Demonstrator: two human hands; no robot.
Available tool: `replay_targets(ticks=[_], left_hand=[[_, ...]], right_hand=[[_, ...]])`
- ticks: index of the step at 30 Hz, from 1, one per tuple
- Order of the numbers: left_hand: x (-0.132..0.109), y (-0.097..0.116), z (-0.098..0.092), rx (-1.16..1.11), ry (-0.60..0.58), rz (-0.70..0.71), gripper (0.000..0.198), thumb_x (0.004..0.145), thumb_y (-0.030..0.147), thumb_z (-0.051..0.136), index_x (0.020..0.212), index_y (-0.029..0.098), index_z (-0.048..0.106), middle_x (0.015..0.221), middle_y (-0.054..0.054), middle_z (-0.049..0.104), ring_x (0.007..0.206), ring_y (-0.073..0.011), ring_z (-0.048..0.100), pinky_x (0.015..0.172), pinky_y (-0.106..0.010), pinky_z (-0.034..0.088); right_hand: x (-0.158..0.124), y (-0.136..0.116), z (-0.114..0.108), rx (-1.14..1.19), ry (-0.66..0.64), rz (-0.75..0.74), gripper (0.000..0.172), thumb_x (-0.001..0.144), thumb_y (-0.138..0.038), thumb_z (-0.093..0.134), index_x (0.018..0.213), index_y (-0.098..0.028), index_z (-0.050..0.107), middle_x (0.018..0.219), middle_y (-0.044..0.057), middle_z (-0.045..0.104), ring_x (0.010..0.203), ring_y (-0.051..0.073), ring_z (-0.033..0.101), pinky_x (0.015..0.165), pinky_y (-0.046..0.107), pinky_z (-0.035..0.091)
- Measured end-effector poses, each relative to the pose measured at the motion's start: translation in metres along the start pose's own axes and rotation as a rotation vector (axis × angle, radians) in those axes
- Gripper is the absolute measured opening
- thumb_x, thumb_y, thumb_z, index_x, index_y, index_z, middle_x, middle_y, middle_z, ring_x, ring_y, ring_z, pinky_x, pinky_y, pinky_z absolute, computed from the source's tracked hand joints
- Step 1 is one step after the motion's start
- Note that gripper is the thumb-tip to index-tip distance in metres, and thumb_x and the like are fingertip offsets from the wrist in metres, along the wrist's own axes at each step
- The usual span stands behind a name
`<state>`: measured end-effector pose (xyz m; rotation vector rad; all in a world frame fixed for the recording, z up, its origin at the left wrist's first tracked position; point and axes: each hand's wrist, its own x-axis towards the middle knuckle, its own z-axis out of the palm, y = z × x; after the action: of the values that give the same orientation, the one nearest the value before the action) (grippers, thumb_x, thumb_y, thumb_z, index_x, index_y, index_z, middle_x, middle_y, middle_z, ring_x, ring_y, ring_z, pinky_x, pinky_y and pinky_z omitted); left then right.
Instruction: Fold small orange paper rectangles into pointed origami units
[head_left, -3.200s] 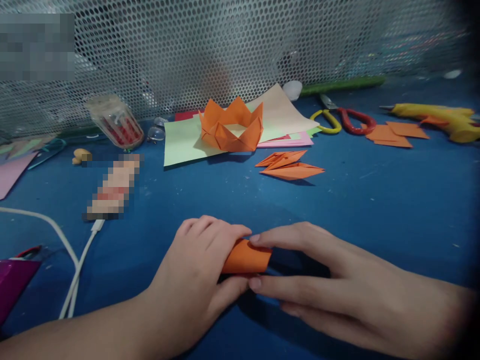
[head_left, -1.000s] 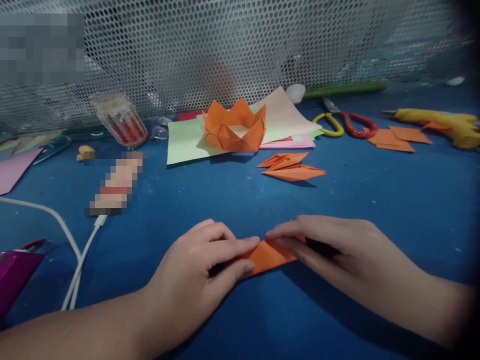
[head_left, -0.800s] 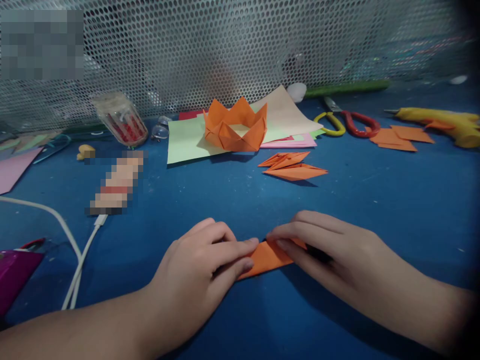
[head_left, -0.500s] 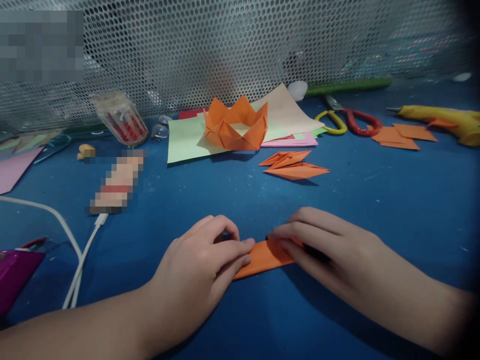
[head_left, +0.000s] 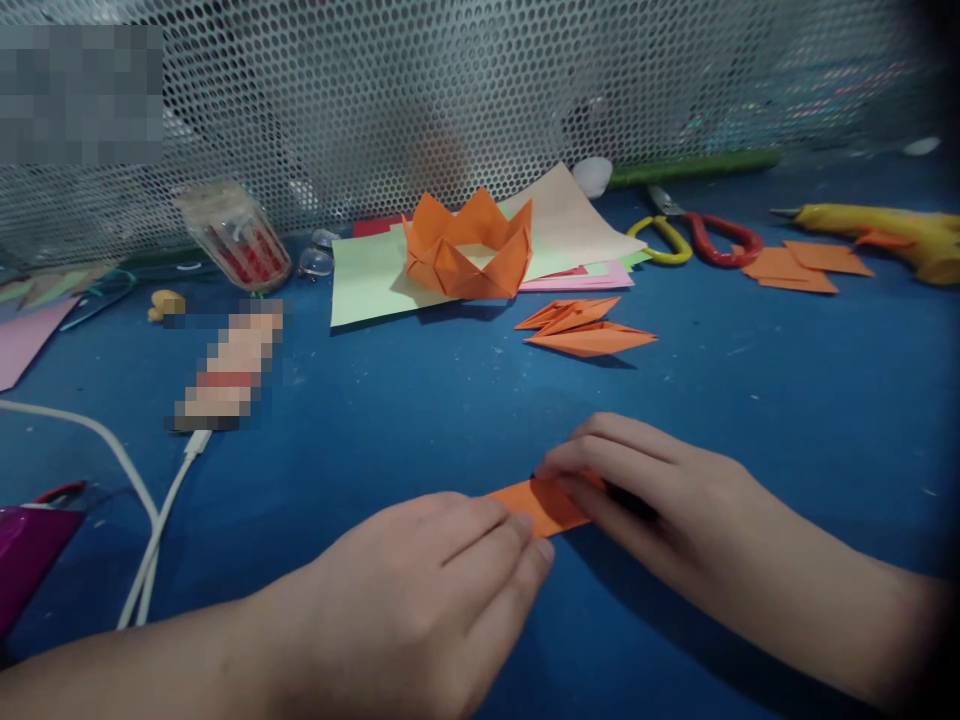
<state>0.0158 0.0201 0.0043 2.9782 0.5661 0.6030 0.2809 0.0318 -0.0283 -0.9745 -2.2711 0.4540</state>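
"As it lies toward five o'clock, how does the orange strip (head_left: 553,512) look?"

"Flat, narrow, folded. The left hand (head_left: 427,590) pinches its nine-o'clock end; the right hand (head_left: 660,510) pinches three o'clock."

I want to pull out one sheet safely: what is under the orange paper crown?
A light green sheet extends beneath the orange paper crown; pale paper shows through its open middle. What its walls cover cannot be seen.
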Motion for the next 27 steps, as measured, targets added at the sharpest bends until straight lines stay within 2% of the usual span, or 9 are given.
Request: replay_targets(ticks=[3,5,8,10,13,15,18,22,27], left_hand=[[0.002,0.003,-0.004,0.085,-0.05,0.067,0.055,0.122,0.006,0.033,0.126,0.015,0.087,0.121,-0.009,0.092,0.11,-0.0231,0.089,0.103,-0.031,0.072],[0.004,0.004,-0.006,0.107,-0.067,0.06,0.064,0.122,0.003,0.024,0.123,0.013,0.088,0.116,-0.008,0.092,0.106,-0.0225,0.09,0.099,-0.029,0.071],[0.003,0.005,-0.006,0.12,-0.072,-0.003,0.072,0.124,0.005,0.019,0.115,0.016,0.089,0.104,-0.007,0.093,0.096,-0.0213,0.089,0.091,-0.027,0.072],[0.001,0.005,-0.004,0.087,-0.072,-0.057,0.068,0.127,0.01,0.022,0.117,0.018,0.088,0.107,-0.007,0.093,0.098,-0.0203,0.089,0.095,-0.027,0.071],[-0.003,0.004,0.002,-0.053,-0.062,-0.132,0.056,0.129,0.016,0.029,0.125,0.014,0.085,0.118,-0.009,0.091,0.106,-0.0206,0.088,0.102,-0.027,0.069],[-0.004,0.004,0.004,-0.143,-0.059,-0.203,0.052,0.129,0.019,0.032,0.125,0.016,0.084,0.119,-0.008,0.09,0.106,-0.0202,0.087,0.101,-0.026,0.069],[-0.005,0.002,0.003,-0.175,-0.081,-0.261,0.045,0.127,0.018,0.042,0.113,0.023,0.084,0.109,-0.004,0.088,0.097,-0.0194,0.084,0.092,-0.026,0.07],[-0.002,0.0,-0.004,-0.063,-0.108,-0.144,0.048,0.122,0.011,0.045,0.097,0.022,0.084,0.1,-0.005,0.086,0.087,-0.0195,0.078,0.083,-0.027,0.068],[0.002,0.004,-0.002,0.139,-0.012,-0.015,0.073,0.121,0.003,0.027,0.074,0.023,0.079,0.076,-0.002,0.079,0.067,-0.018,0.068,0.072,-0.026,0.063]], right_hand=[[0.001,0.001,0.0,-0.009,0.007,-0.01,0.028,0.115,-0.016,0.05,0.105,-0.025,0.075,0.089,0.004,0.076,0.073,0.017,0.077,0.066,0.025,0.066],[0.002,0.001,-0.001,-0.017,0.002,-0.013,0.03,0.117,-0.017,0.049,0.104,-0.025,0.075,0.089,0.004,0.075,0.073,0.017,0.078,0.066,0.024,0.065],[0.002,0.001,-0.002,-0.036,0.002,-0.043,0.031,0.117,-0.016,0.048,0.105,-0.024,0.076,0.089,0.004,0.075,0.073,0.016,0.078,0.068,0.023,0.066],[0.002,0.001,-0.002,-0.044,0.008,-0.066,0.03,0.116,-0.014,0.049,0.105,-0.024,0.075,0.089,0.003,0.074,0.073,0.015,0.078,0.068,0.022,0.066],[0.001,0.0,-0.001,-0.049,0.022,-0.076,0.029,0.116,-0.013,0.05,0.107,-0.024,0.075,0.09,0.002,0.074,0.073,0.015,0.078,0.069,0.021,0.066],[0.001,0.0,0.0,-0.055,0.025,-0.074,0.03,0.116,-0.012,0.049,0.107,-0.024,0.075,0.09,0.002,0.074,0.073,0.014,0.078,0.068,0.021,0.065],[-0.001,0.001,0.0,-0.043,0.009,-0.055,0.03,0.116,-0.012,0.049,0.106,-0.024,0.075,0.092,0.002,0.074,0.075,0.015,0.078,0.068,0.021,0.064],[-0.002,0.003,-0.003,-0.049,-0.027,-0.046,0.032,0.118,-0.016,0.049,0.106,-0.024,0.077,0.094,0.003,0.076,0.077,0.015,0.078,0.069,0.024,0.063],[-0.001,0.007,-0.003,-0.147,-0.015,-0.126,0.034,0.122,-0.021,0.047,0.107,-0.023,0.077,0.094,0.005,0.078,0.078,0.017,0.077,0.069,0.027,0.065]])
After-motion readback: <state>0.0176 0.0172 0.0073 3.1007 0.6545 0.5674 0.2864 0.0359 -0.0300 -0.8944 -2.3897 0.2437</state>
